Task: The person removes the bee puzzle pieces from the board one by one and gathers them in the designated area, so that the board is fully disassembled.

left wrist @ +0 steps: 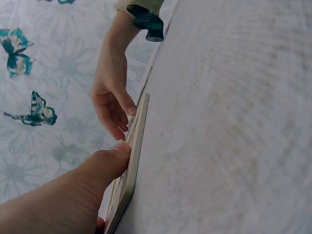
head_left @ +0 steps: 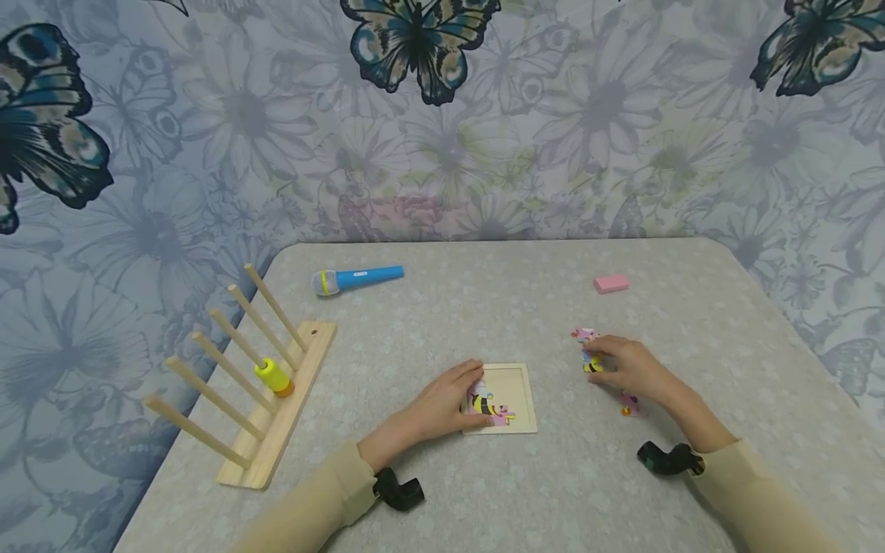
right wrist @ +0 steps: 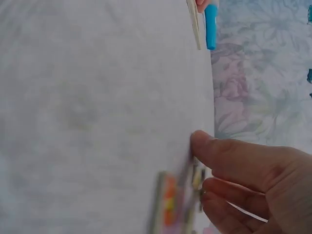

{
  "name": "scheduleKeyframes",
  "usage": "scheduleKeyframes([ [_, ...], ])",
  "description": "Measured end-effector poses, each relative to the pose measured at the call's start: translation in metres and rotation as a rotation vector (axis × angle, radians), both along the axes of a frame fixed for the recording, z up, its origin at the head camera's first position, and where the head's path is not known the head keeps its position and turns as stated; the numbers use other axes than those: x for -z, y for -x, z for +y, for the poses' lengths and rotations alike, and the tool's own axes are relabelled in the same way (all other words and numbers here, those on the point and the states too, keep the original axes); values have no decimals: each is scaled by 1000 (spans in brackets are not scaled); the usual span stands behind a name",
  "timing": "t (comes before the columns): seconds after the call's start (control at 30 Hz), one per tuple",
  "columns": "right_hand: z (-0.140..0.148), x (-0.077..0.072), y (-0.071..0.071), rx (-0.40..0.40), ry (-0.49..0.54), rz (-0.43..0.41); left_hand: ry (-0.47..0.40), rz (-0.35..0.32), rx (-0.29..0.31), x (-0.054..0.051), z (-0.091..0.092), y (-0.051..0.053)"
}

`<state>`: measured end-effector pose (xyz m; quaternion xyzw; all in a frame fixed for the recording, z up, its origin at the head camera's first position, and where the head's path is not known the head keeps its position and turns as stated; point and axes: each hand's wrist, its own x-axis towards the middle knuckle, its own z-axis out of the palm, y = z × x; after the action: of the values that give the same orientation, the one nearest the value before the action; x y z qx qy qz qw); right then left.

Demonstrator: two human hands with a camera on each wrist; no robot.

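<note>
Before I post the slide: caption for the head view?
Left grip on a puzzle tray, right grip on a piece, peg stand and microphone on the same table.

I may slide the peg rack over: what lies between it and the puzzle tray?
In the head view, the left hand, holding the puzzle tray by its left edge; from that hand to the peg rack, the tabletop is bare.

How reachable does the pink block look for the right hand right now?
Probably yes: the pink block lies just beyond the right hand, with mostly bare tabletop between, though that hand seems busy with a striped puzzle piece.
</note>
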<state>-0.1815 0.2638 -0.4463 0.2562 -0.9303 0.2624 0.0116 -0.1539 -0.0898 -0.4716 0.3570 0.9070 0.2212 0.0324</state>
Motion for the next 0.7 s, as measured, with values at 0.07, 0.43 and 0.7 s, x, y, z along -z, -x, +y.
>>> scheduleKeyframes([
  [0.07, -8, -4, -2, -16, 4, 24, 8, 8, 5, 1, -1, 0],
  [0.43, -109, -2, -39, -237, 7, -16, -10, 34, 36, 1, -14, -1],
  [0.7, -127, 4, -55, -249, -50, 66, -5, 52, 47, 5, -15, -3],
])
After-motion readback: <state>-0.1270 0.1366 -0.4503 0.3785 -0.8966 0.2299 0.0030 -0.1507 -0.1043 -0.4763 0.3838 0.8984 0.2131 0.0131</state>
